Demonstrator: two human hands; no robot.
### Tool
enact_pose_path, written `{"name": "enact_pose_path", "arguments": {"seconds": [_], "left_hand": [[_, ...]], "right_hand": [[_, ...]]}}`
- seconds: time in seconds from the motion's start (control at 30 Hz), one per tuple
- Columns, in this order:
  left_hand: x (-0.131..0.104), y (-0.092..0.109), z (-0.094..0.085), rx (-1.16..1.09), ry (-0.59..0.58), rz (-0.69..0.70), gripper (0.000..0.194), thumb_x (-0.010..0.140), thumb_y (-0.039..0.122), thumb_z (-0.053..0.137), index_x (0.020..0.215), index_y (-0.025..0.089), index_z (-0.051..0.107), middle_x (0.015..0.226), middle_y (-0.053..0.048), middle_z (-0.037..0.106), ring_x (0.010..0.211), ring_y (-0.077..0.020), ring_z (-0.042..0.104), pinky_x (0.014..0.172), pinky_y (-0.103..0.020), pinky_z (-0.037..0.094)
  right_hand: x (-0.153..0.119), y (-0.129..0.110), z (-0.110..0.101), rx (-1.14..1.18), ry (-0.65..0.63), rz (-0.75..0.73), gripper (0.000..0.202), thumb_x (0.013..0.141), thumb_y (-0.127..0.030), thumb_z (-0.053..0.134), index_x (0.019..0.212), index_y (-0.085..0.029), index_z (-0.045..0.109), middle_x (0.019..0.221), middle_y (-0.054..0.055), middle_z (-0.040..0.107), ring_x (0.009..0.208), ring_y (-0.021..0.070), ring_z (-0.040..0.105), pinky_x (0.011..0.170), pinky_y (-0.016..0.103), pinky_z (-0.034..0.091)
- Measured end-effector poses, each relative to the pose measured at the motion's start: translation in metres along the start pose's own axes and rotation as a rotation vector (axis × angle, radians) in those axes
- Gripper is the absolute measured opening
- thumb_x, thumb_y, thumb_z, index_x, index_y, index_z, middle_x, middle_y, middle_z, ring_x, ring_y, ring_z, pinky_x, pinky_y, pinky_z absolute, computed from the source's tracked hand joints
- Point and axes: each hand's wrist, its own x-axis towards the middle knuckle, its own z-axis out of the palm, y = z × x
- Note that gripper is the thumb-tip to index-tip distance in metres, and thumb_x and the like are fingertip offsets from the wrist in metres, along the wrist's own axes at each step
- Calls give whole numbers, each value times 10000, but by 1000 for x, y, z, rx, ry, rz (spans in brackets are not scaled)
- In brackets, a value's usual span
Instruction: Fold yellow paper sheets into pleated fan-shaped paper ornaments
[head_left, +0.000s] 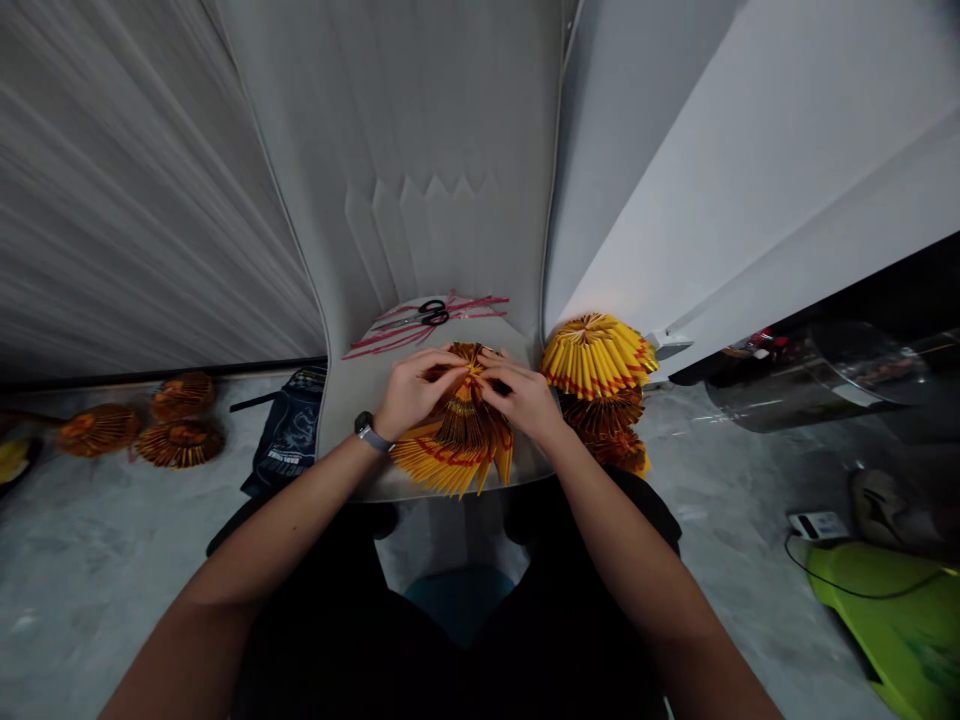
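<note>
A pleated yellow and gold folded-paper piece [457, 450] fans out on the seat of a grey chair [450, 120], its folds spreading toward me. My left hand [420, 390], with a dark watch on the wrist, pinches the gathered middle of the paper from the left. From the right, my right hand [521, 395] has its fingertips closed on the same middle. Whether a thin tie lies between the fingertips I cannot tell. Just beyond the hands, black-handled scissors [433, 312] rest among pink-red strips [375, 345].
More pleated paper pieces [598, 358] are stacked right of the chair. Several round ones [180, 443] lie on the floor at left, near a dark blue bag [289, 430]. A white panel [750, 150] rises at right. A green plastic object [892, 610] and a cable lie lower right.
</note>
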Motion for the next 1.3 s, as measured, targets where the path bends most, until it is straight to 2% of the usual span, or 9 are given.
{"name": "enact_pose_path", "arguments": {"seconds": [0.13, 0.3, 0.53, 0.67, 0.77, 0.97, 1.17, 1.23, 1.3], "left_hand": [[0, 1, 0, -58, -14, -53, 146, 884, 328, 738, 946, 202, 778, 946, -55, 782, 943, -195, 730, 1074, -411, 520], [3, 0, 0, -67, -27, -63, 153, 869, 338, 752, 924, 199, 780, 940, -78, 765, 938, -203, 711, 901, -353, 576], [0, -9, 0, -90, -52, -144, 207, 867, 376, 752, 953, 190, 780, 949, -74, 783, 914, -208, 738, 886, -346, 588], [-3, -9, 2, -42, -27, -91, 209, 889, 384, 728, 968, 196, 777, 957, -78, 779, 999, -221, 730, 942, -378, 582], [-2, -8, 2, -34, -22, -57, 207, 898, 383, 717, 972, 196, 768, 985, -90, 764, 982, -210, 723, 914, -368, 591], [6, -5, -5, -4, -109, -5, 192, 910, 343, 708, 1019, 196, 765, 997, -86, 752, 935, -185, 709, 863, -326, 585], [9, -2, -9, 99, -150, 77, 162, 941, 278, 670, 1052, 205, 762, 1034, -75, 733, 957, -175, 692, 884, -331, 569], [9, -1, -11, 146, -129, 102, 164, 939, 272, 671, 1070, 213, 749, 1071, -73, 713, 991, -180, 678, 917, -353, 559], [7, 2, -16, 216, -51, 110, 156, 932, 275, 677, 1064, 217, 737, 1088, -70, 684, 1025, -190, 656, 951, -380, 543]], "right_hand": [[1, -2, -2, -2, -14, 13, 88, 936, -250, 643, 1002, -238, 700, 1142, 62, 770, 1139, 219, 712, 1157, 452, 469], [3, -3, -7, 21, -40, 61, 65, 933, -251, 652, 985, -255, 691, 1142, 44, 768, 1114, 204, 722, 1182, 455, 440], [3, -1, -10, 44, -66, 78, 139, 929, -254, 655, 1017, -243, 761, 1216, 62, 745, 1146, 202, 706, 1064, 375, 554], [1, -1, -5, 23, -7, 111, 155, 909, -283, 688, 1041, -252, 762, 1188, 58, 754, 1099, 204, 723, 1032, 393, 576], [1, -3, -4, -2, -11, 137, 170, 903, -299, 695, 1052, -256, 765, 1191, 59, 749, 1082, 207, 723, 1028, 403, 576], [4, -7, -7, -13, -41, 123, 121, 911, -238, 650, 938, -229, 767, 1120, 71, 736, 1014, 195, 720, 972, 363, 585], [7, -11, -5, -34, -38, 103, 143, 923, -226, 620, 990, -207, 744, 1085, 89, 718, 1033, 203, 701, 987, 362, 568], [6, -12, -4, -36, -37, 114, 142, 926, -240, 621, 997, -220, 742, 1088, 84, 715, 1049, 209, 696, 992, 374, 566], [6, -14, -6, -17, -37, 128, 133, 932, -264, 622, 993, -234, 736, 1097, 79, 717, 1058, 211, 693, 989, 384, 566]]}}
